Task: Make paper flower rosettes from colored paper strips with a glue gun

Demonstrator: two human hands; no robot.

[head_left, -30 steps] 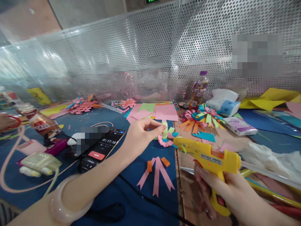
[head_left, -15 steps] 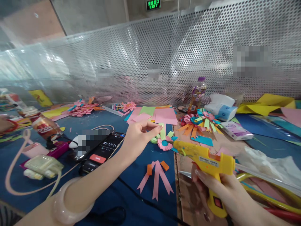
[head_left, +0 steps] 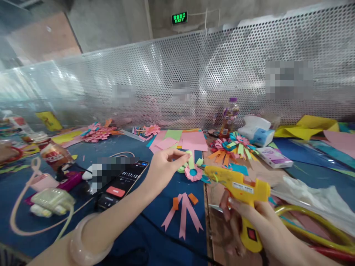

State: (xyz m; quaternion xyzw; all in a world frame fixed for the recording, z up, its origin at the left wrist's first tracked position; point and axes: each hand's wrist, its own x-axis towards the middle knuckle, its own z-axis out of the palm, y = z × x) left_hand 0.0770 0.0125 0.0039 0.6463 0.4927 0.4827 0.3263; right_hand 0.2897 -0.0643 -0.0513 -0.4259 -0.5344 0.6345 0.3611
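Note:
My left hand (head_left: 169,162) pinches the end of a light green paper strip (head_left: 191,162). That strip reaches down to a paper flower (head_left: 193,173) with a pink ring and a blue centre, and other green and blue strips show around it. In my right hand (head_left: 249,214) is a yellow hot glue gun (head_left: 235,179), its fingers wrapped around the handle. The nozzle points left, close to the flower's right side; whether it touches cannot be made out. Nearer to me lie pink ribbon-shaped paper tails (head_left: 183,216) with two small orange pieces (head_left: 193,198).
A phone (head_left: 122,184) showing a timer, a pale charger (head_left: 52,201) and cables lie left. Finished rosettes (head_left: 241,144), a drink bottle (head_left: 229,116) and a tissue pack (head_left: 256,133) stand back right. Yellow-handled scissors-like loops (head_left: 305,218) lie right. A perforated metal screen (head_left: 166,66) stands behind.
The view has tilted up slightly, so things sit a little lower. My left hand keeps its pinch on the green strip, and the glue gun stays close to the flower.

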